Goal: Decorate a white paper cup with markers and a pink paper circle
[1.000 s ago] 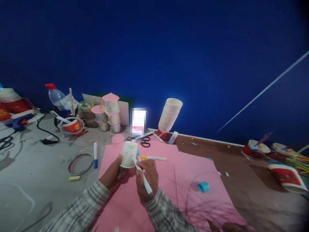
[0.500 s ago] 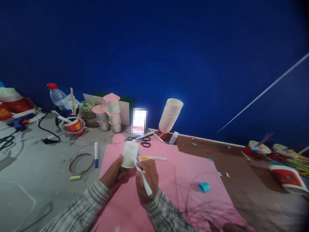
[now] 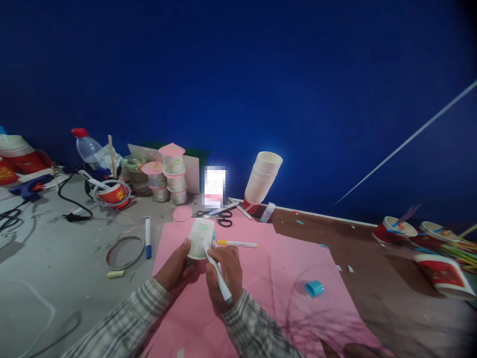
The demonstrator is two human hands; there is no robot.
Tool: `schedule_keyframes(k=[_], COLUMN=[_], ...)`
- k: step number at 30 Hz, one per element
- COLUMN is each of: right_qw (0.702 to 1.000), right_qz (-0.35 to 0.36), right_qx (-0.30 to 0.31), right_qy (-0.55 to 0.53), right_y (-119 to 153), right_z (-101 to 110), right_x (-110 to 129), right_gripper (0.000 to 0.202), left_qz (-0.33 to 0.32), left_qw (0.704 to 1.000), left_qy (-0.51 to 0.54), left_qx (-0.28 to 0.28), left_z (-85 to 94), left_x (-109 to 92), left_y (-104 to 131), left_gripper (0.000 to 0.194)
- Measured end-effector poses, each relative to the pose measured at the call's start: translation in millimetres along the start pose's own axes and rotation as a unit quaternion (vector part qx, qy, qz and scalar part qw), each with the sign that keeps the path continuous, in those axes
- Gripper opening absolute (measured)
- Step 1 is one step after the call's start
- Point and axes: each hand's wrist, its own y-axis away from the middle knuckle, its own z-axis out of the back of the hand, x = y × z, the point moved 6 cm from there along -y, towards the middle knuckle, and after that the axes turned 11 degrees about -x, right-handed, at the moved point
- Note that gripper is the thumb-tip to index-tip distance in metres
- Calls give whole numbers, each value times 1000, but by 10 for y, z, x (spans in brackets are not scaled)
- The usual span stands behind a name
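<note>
A white paper cup (image 3: 201, 238) with green drawing on its side is tilted in my left hand (image 3: 177, 268), whose thumb presses on its left edge. My right hand (image 3: 226, 273) is closed round a white marker (image 3: 221, 284) with a grey end; its tip is at the cup's lower right side. Both hands are over a pink paper sheet (image 3: 257, 283). Just beyond my right hand lies a white marker with a yellow end (image 3: 238, 244). Black-handled scissors (image 3: 224, 219) rest behind the cup.
Decorated cup towers (image 3: 176, 174), a leaning stack of white cups (image 3: 263, 179) and a lit screen (image 3: 214, 186) stand at the back. At left are a blue-white marker (image 3: 148, 237) and a tape roll (image 3: 124, 252). A teal ring (image 3: 314, 288) lies at right.
My right hand and the marker have shifted slightly left, with the tip moving a little across the cup's side. My left hand and the cup have hardly moved.
</note>
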Motion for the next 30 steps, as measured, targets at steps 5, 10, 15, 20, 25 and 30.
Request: schedule_keyframes(k=[5,10,15,20,25,30], right_qw=[1000,1000,999,1000,999,998], right_qz=[8,7,14,11,4,10], right_qx=[16,19,34,15,28,49], right_qy=[-5,-3,-9,-12,-27,-28], right_y=[24,23,66,32,43,117], right_z=[-3,2,-24,34,16,-18], right_x=[-11,0,2,4,54,32], right_gripper=[13,13,14,16,12,13], left_qz=[3,2,8,9,23,27], left_qw=[1000,1000,1000,1000,1000,999], left_qy=[1,3,5,14,16,18], left_qx=[-10,-14,-14,-15,-7,2], left_z=[-9,-3,5,-13,-23,-6], left_x=[-14,-16,-3,-32,-26,1], left_y=[7,12,-1,14,21,-9], left_gripper=[59,59,59,59,61,61])
